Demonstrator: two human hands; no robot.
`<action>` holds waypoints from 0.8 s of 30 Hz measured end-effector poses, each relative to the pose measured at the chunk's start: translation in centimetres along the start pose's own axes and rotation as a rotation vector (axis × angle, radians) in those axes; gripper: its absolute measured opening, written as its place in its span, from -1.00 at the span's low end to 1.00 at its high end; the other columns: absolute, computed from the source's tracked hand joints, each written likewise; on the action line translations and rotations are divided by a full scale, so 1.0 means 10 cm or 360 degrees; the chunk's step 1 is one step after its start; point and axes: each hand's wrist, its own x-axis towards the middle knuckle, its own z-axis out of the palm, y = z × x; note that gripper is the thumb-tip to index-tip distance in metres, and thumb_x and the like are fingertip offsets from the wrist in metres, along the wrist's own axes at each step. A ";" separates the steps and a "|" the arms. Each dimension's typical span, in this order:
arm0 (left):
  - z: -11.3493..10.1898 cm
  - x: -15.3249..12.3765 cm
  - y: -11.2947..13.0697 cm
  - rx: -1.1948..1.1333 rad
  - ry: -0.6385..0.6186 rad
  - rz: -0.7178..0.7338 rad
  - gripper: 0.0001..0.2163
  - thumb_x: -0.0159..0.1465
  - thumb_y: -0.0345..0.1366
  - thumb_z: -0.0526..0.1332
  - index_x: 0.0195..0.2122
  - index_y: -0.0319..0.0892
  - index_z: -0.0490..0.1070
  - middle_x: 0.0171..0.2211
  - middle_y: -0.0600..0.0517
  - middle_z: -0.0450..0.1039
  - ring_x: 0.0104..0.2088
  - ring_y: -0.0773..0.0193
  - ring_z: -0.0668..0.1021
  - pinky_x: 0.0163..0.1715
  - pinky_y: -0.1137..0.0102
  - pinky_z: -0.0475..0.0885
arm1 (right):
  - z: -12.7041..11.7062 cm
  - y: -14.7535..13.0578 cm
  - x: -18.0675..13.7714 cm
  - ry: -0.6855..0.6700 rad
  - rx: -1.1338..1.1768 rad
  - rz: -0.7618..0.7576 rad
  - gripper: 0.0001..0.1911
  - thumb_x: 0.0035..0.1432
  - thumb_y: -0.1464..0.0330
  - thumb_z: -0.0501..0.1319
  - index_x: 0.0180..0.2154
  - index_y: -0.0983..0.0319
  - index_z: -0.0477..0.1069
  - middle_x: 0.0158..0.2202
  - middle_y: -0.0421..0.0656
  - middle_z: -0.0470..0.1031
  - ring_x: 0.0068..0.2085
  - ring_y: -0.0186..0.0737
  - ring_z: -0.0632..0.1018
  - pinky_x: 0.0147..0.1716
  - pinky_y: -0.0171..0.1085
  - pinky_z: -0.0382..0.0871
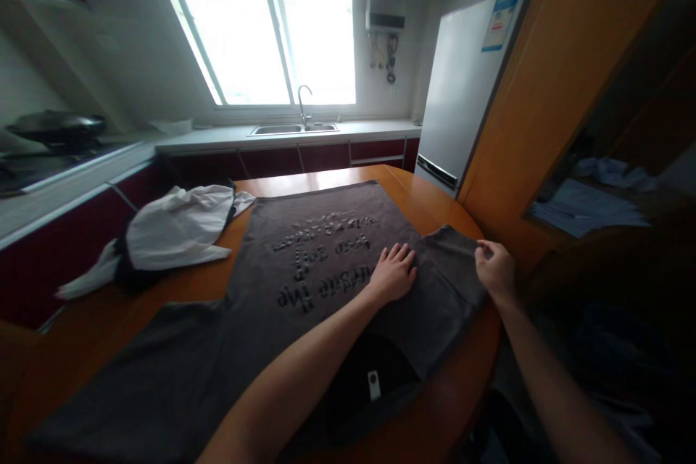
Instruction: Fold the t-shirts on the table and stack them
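Observation:
A dark grey T-shirt with printed lettering lies spread flat on a round wooden table, its collar toward me. My left hand rests flat on the shirt's chest near the right shoulder, fingers stretched out. My right hand pinches the edge of the shirt's right sleeve at the table's right rim.
A crumpled white and black garment lies on the table's left side. Behind are a counter with a sink, a stove with a pan, a fridge and a wooden cabinet at right.

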 end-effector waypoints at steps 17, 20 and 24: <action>-0.05 0.01 0.02 -0.0058 -0.0002 -0.0016 -0.52 0.46 -0.13 0.00 0.36 -0.14 0.25 0.42 -0.11 0.11 0.43 -0.05 0.13 0.39 -0.04 0.02 | -0.14 0.63 0.07 -0.0391 -0.0265 0.0439 -0.53 0.12 0.20 0.19 -0.05 0.33 0.60 -0.10 0.16 0.64 -0.07 0.15 0.64 -0.04 -0.07 0.48; -0.03 0.00 0.00 -0.0106 0.0042 0.0000 -0.53 0.45 -0.14 0.03 0.34 -0.15 0.27 0.41 -0.13 0.13 0.42 -0.07 0.15 0.38 -0.06 0.02 | -0.12 0.59 0.10 -0.0371 -0.0189 0.0509 -0.55 0.10 0.19 0.18 -0.14 0.36 0.64 -0.11 0.19 0.64 -0.04 0.22 0.63 0.02 -0.01 0.47; 0.00 0.04 -0.02 -0.0284 0.0152 -0.0023 -0.59 0.41 -0.24 0.10 0.26 -0.15 0.37 0.35 -0.15 0.25 0.39 -0.06 0.22 0.38 -0.07 0.04 | -0.18 0.33 0.13 -0.0122 0.0094 0.0313 -0.52 0.11 0.19 0.17 -0.11 0.40 0.62 -0.02 0.21 0.60 0.04 0.19 0.59 0.14 0.04 0.40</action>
